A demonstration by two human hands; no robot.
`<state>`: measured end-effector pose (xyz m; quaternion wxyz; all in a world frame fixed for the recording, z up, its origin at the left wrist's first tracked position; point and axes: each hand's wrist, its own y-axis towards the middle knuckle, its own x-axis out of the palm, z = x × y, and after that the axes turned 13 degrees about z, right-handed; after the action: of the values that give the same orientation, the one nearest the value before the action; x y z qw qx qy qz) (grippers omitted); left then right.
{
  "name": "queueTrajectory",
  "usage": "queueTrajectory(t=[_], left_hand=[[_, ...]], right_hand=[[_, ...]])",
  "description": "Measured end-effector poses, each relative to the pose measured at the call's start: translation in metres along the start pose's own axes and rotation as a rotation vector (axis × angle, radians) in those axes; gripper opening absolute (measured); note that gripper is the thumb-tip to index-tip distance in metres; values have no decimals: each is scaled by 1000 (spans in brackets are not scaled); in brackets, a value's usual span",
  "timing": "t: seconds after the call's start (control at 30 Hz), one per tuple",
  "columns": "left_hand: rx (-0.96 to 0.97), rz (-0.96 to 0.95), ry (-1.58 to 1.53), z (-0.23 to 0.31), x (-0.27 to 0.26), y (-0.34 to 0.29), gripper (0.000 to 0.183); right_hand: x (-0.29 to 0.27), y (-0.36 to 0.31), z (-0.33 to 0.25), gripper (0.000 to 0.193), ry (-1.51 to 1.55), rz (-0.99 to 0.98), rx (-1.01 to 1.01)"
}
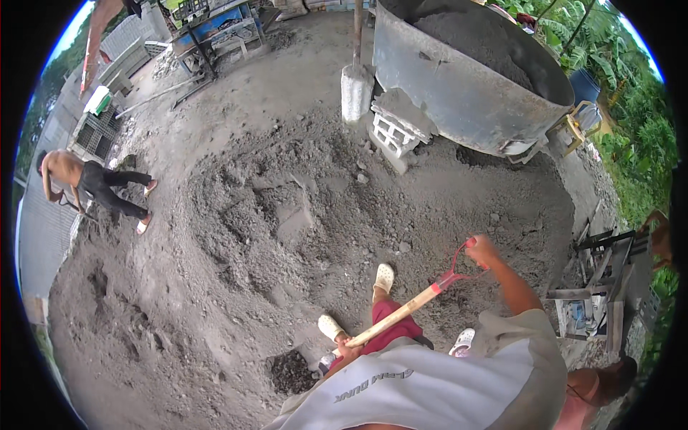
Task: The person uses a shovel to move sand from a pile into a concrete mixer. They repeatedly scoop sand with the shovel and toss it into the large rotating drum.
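Note:
Both my hands are on a shovel [396,315] with a wooden shaft and a red D-shaped grip, held slantwise across my legs. My right hand [483,252] is closed round the red grip at the upper end. Lower on the shaft, near its blade end, my left hand [349,349] is wrapped round the wood. A dark, damp clump of mix [290,371] lies at the blade end, and the blade itself is mostly hidden. My cream clogs stand at the edge of a broad grey heap of sandy mix [279,208].
A large metal mixing drum [466,79] holding grey material stands at the back right, beside a hollow block [394,135]. At the far left a person [93,183] bends over with a tool. Another person [600,390] is at the lower right, near a wooden frame [609,287].

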<state>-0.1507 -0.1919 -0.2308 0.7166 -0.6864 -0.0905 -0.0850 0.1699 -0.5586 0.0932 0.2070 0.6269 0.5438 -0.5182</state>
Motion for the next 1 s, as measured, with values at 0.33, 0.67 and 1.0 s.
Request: queueTrajectory(t=[0.33,0.67,1.0], left_hand=[[264,316,31,-28,211,-9,14],[539,76,770,-7,646,-98,17],[1173,-671,1347,-146,971,-212,23]], right_hand=[[-6,115,125,26,221,118,204],[41,72,116,21,997,366,711],[36,110,-76,17,1987,-811,897]])
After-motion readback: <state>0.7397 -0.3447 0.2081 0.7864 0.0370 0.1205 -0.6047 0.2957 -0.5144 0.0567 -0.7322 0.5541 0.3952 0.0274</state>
